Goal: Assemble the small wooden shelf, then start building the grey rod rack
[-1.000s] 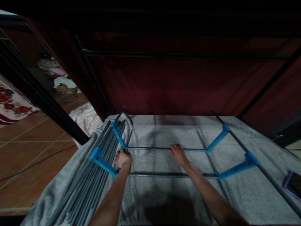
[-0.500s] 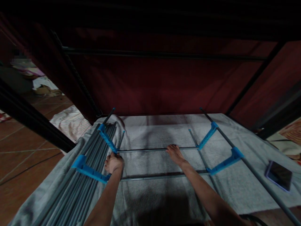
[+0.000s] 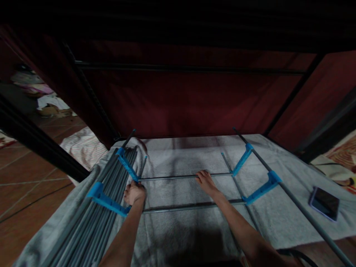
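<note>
My left hand (image 3: 135,193) is closed at the left end of the frame, round a grey metal tube just below a blue plastic connector (image 3: 128,165). My right hand (image 3: 206,181) has its fingers curled over the far cross rod (image 3: 169,177), right of its middle. A second cross rod (image 3: 180,208) runs nearer to me, passing beneath my right forearm. Two more blue connectors, one far (image 3: 242,160) and one near (image 3: 263,190), join the right-hand tubes. Another blue connector (image 3: 107,200) lies near my left wrist.
Several loose grey tubes (image 3: 89,222) lie bundled on the left, partly under the frame. A phone (image 3: 325,203) rests on the grey blanket (image 3: 178,157) at the right. Dark posts and a red fabric wall (image 3: 180,104) stand behind. Tiled floor (image 3: 27,178) shows at left.
The view has shifted slightly, so the phone and the frame's right side appear a little further left. Both hands keep their holds on the frame.
</note>
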### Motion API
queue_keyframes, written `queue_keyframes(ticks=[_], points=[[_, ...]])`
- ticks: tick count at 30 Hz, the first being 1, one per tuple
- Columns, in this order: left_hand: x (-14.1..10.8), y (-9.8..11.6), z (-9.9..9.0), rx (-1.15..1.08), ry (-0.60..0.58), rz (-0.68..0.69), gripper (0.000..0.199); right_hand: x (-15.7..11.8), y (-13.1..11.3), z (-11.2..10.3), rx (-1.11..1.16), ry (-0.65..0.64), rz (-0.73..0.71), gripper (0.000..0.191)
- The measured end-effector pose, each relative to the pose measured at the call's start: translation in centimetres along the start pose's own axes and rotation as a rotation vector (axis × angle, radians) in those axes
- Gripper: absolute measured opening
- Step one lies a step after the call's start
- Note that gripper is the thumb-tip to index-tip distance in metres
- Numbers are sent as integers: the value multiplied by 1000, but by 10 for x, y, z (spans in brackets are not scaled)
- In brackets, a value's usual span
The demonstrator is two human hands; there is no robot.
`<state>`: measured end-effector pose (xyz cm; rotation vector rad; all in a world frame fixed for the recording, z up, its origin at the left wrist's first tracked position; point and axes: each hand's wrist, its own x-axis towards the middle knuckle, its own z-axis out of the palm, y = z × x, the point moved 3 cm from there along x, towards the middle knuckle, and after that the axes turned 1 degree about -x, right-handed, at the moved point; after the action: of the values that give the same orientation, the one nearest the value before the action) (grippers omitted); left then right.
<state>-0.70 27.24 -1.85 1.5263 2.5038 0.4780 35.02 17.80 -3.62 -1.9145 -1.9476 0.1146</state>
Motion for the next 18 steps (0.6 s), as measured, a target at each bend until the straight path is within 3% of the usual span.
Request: queue_keyframes(ticks=[4,10,14,18], points=[[1,-1,1,-4,-7,4,35,-35,14,-9,23,220,182,26],[0,0,1,12,0,3,35,-107,71,-48,-71,390,612,30],[2,-1,2,15,16,-4,37,-109,91,-63,-96,408,777,52],[4,-6,1,8,34,-15,36,-90,97,-61,-31,295,936,70]])
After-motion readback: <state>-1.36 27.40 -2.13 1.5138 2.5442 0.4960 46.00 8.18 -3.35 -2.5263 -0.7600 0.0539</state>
